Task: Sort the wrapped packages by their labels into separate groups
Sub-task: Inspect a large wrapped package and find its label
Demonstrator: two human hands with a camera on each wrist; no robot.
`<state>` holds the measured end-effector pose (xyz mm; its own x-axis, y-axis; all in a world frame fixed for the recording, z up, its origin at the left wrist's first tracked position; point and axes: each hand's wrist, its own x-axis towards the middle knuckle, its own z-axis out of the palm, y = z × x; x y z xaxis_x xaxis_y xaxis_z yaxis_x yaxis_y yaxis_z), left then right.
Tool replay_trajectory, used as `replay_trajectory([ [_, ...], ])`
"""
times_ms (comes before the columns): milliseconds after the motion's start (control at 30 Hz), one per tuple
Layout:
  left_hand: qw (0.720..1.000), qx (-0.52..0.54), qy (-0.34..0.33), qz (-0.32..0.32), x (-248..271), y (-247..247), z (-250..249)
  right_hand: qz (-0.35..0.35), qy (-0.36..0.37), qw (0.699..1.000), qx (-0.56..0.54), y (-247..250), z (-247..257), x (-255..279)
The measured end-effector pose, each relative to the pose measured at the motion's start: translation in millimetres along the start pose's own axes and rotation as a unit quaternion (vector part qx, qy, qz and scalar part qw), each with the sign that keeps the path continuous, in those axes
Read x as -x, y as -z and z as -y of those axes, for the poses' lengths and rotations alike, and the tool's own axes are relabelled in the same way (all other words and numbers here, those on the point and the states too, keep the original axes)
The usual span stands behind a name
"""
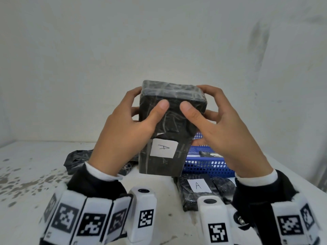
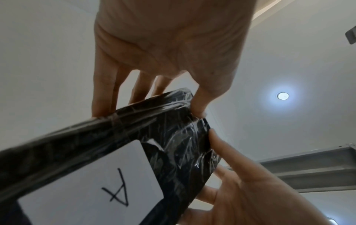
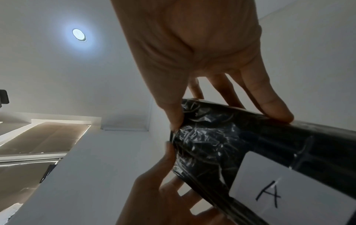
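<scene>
Head view first: both hands hold a black wrapped package (image 1: 169, 124) up in the air above the table (image 1: 35, 174), well clear of it. Left hand (image 1: 122, 137) grips its left side, thumb laid across the front face, fingers curled round the back edge. Right hand (image 1: 228, 135) mirrors that on the right side, thumb on the front, fingertips hooked over the top corner. Thumbs sit near each other, not touching. Package stands roughly upright, its white label (image 1: 164, 149) reading "A" facing the camera, below the thumbs. Under the package and a little right, a second package (image 1: 191, 193) lies flat on the table, also labelled "A". Behind the held package to the right sits a blue basket (image 1: 208, 168) with something dark inside, too hidden to read. Left of the held package, more black wrapped bundles (image 1: 77, 161) lie on the table. Left wrist view shows that hand's fingers (image 2: 102, 97) pressed on the package's edge, label close up.
</scene>
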<state>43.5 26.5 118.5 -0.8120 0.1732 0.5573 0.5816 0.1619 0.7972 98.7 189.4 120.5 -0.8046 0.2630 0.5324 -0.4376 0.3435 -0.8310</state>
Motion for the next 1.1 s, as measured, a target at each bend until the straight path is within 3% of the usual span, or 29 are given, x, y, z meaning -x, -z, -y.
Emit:
replay_trajectory([
  [367, 0.99, 0.126, 0.054, 0.044, -0.9, 0.7, -2.7, 0.006, -0.019, 1.0, -0.017, 4.1, -1.8, -3.7],
  [733, 0.994, 0.096, 0.033, 0.037, -0.3, -3.1, -0.5, -0.002, 0.021, 1.0, 0.004, -5.7, -9.1, -4.0],
  [933, 0.993, 0.042, -0.035, 0.109, 0.2, 1.2, 4.1, -0.013, 0.044, 0.999, 0.012, -6.9, -7.9, -4.1],
  [1100, 0.998, 0.046, -0.026, 0.033, -7.8, 11.4, 12.0, -0.011, 0.051, 0.999, -0.013, -2.2, -8.2, -7.0],
])
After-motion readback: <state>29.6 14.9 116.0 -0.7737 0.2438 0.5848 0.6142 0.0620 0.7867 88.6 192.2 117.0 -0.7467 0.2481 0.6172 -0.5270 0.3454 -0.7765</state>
